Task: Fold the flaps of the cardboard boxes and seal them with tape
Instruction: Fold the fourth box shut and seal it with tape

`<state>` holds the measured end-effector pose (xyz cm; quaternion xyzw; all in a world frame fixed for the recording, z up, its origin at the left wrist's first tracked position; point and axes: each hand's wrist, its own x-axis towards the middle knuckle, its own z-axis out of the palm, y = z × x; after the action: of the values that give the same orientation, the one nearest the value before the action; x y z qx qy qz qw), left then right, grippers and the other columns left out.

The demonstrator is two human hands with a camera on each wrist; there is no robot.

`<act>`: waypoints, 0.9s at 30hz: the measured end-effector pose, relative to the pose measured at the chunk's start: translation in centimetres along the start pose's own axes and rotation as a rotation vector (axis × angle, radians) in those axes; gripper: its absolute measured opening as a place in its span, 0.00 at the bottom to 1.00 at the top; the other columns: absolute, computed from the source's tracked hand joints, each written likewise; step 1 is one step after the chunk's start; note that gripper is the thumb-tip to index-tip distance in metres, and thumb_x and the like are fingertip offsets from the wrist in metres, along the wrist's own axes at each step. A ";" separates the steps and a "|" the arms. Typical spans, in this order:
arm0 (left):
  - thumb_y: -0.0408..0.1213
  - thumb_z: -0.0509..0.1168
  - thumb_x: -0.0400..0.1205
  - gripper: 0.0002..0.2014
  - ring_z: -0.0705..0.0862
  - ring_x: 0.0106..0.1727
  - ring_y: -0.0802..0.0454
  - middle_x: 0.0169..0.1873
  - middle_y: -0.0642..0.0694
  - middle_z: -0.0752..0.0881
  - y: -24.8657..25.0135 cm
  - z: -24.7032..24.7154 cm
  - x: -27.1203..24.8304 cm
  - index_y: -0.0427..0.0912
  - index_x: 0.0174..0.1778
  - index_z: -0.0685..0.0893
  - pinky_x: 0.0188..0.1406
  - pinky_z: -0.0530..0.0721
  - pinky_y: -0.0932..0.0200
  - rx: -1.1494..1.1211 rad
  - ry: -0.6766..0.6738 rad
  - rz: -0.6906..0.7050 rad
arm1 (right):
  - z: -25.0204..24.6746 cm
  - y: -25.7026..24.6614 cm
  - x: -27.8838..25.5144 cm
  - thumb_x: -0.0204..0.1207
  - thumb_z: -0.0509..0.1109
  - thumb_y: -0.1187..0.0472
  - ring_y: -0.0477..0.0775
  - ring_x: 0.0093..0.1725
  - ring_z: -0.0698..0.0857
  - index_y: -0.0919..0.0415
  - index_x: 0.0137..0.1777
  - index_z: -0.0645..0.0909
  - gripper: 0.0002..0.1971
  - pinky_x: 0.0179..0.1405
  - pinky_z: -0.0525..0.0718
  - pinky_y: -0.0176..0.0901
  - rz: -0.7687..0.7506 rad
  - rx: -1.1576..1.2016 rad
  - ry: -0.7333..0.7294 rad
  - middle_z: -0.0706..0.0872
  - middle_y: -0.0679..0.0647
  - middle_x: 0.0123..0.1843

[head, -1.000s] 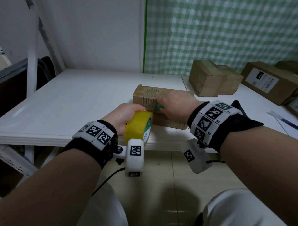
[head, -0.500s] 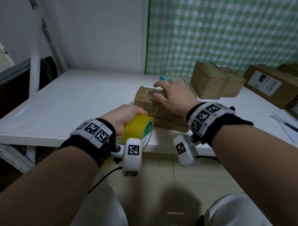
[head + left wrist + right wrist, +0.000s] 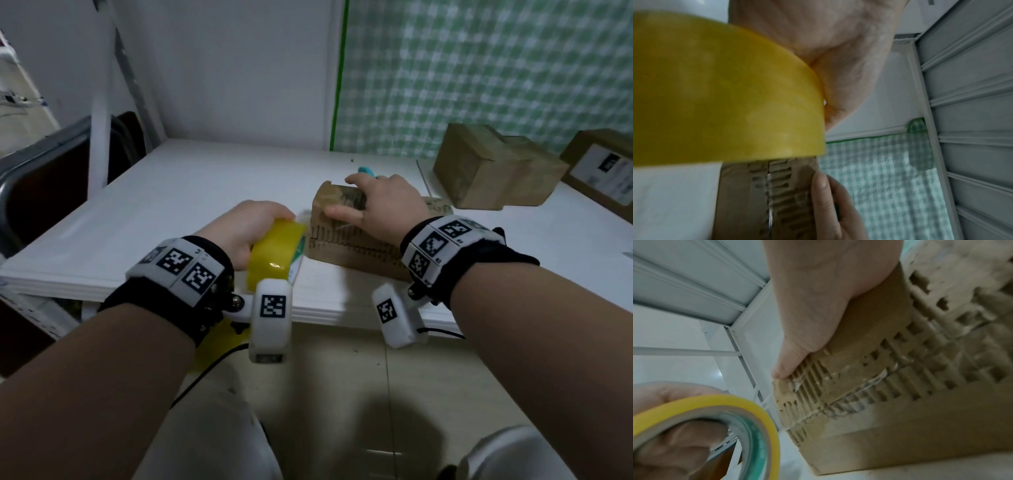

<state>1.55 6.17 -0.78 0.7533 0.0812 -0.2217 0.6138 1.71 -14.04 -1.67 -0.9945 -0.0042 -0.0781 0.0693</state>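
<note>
Two hands are positioned at the near edge of the white table (image 3: 144, 205). The roll of yellow packing tape (image 3: 274, 253) is held by the left hand (image 3: 245, 226), with fingers curled through its core. The roll is located just beside the left end of the worn cardboard box (image 3: 346, 240), which lies on the table. The right hand (image 3: 383, 202) is laid flat on the box top, grip wide, thumb pressed near the taped seam. Three more cardboard boxes (image 3: 479, 168) are stood well apart at the right.
</note>
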 end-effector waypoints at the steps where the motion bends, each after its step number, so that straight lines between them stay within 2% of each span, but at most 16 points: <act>1: 0.35 0.66 0.81 0.04 0.82 0.31 0.44 0.35 0.39 0.83 0.1 -0.3 0.4 0.38 0.46 0.80 0.28 0.84 0.57 -0.016 0.055 0.020 | 0.1 0.0 0.0 0.67 0.54 0.22 0.61 0.61 0.78 0.47 0.74 0.70 0.41 0.55 0.77 0.51 0.001 -0.001 0.003 0.83 0.58 0.61; 3: 0.36 0.67 0.79 0.05 0.82 0.35 0.42 0.37 0.38 0.82 0.2 -0.6 1.4 0.38 0.44 0.81 0.39 0.85 0.51 -0.016 0.132 0.063 | 0.1 -0.2 0.0 0.65 0.57 0.22 0.60 0.60 0.78 0.48 0.71 0.71 0.40 0.54 0.78 0.51 0.001 -0.007 0.001 0.83 0.56 0.59; 5: 0.38 0.68 0.78 0.06 0.81 0.44 0.40 0.42 0.37 0.81 0.1 -0.6 2.1 0.38 0.43 0.81 0.51 0.81 0.45 0.028 0.182 0.109 | 0.0 -0.4 -0.2 0.65 0.60 0.23 0.60 0.60 0.77 0.48 0.71 0.71 0.40 0.55 0.79 0.52 0.001 -0.031 -0.009 0.82 0.56 0.59; 8: 0.38 0.68 0.77 0.09 0.80 0.48 0.39 0.44 0.38 0.80 -0.2 -0.2 2.6 0.37 0.46 0.81 0.48 0.77 0.47 0.078 0.222 0.172 | 0.1 -0.6 -0.6 0.64 0.68 0.27 0.58 0.60 0.76 0.49 0.71 0.69 0.40 0.55 0.78 0.52 -0.018 -0.126 -0.017 0.81 0.55 0.59; 11: 0.37 0.68 0.76 0.07 0.78 0.43 0.42 0.39 0.38 0.78 -0.5 0.3 2.9 0.36 0.44 0.81 0.42 0.74 0.50 0.129 0.250 0.230 | 0.2 -0.7 -0.7 0.62 0.72 0.29 0.58 0.58 0.77 0.49 0.70 0.69 0.40 0.53 0.77 0.51 -0.037 -0.166 -0.001 0.80 0.54 0.58; 13: 0.36 0.68 0.77 0.05 0.74 0.38 0.45 0.36 0.38 0.75 -0.6 0.6 2.9 0.38 0.41 0.80 0.39 0.71 0.51 0.152 0.251 0.269 | 0.2 -0.6 -0.7 0.60 0.71 0.27 0.58 0.59 0.77 0.48 0.70 0.69 0.41 0.53 0.77 0.51 -0.041 -0.149 -0.008 0.80 0.54 0.58; 15: 0.36 0.67 0.77 0.05 0.74 0.37 0.46 0.35 0.38 0.75 -0.7 0.8 2.9 0.38 0.40 0.80 0.39 0.70 0.50 0.179 0.256 0.296 | 0.0 -0.4 -0.8 0.61 0.64 0.23 0.59 0.60 0.77 0.48 0.71 0.70 0.42 0.57 0.79 0.53 -0.024 -0.074 -0.007 0.80 0.54 0.60; 18: 0.37 0.67 0.78 0.05 0.75 0.40 0.47 0.38 0.40 0.76 -0.8 0.9 3.0 0.40 0.42 0.80 0.41 0.71 0.51 0.188 0.249 0.324 | -0.2 -0.3 -1.0 0.64 0.59 0.22 0.61 0.60 0.80 0.46 0.71 0.70 0.40 0.62 0.78 0.58 0.001 0.014 -0.010 0.80 0.55 0.62; 23: 0.38 0.66 0.80 0.07 0.78 0.50 0.45 0.48 0.43 0.81 -1.1 0.6 3.0 0.39 0.49 0.81 0.51 0.75 0.53 0.195 0.238 0.335 | -0.6 -0.1 -1.2 0.64 0.72 0.31 0.58 0.58 0.81 0.46 0.73 0.67 0.39 0.59 0.80 0.56 -0.023 -0.024 -0.053 0.78 0.53 0.61; 25: 0.39 0.66 0.80 0.10 0.79 0.55 0.42 0.54 0.42 0.81 -1.1 0.2 2.8 0.39 0.54 0.81 0.56 0.76 0.50 0.186 0.234 0.315 | -0.8 0.1 -1.3 0.63 0.74 0.33 0.57 0.59 0.80 0.47 0.74 0.66 0.41 0.60 0.79 0.56 -0.026 -0.012 -0.056 0.78 0.53 0.62; 27: 0.40 0.65 0.80 0.12 0.79 0.56 0.41 0.56 0.41 0.81 -1.1 -0.2 2.4 0.40 0.57 0.80 0.55 0.77 0.49 0.174 0.228 0.299 | -1.1 0.2 -1.4 0.62 0.75 0.33 0.57 0.61 0.79 0.47 0.73 0.67 0.41 0.62 0.78 0.57 -0.025 0.018 -0.078 0.78 0.53 0.62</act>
<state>3.27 6.22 -2.77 0.8274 0.0181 -0.0474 0.5593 0.15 -14.39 -0.86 -0.9960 -0.0199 -0.0402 0.0768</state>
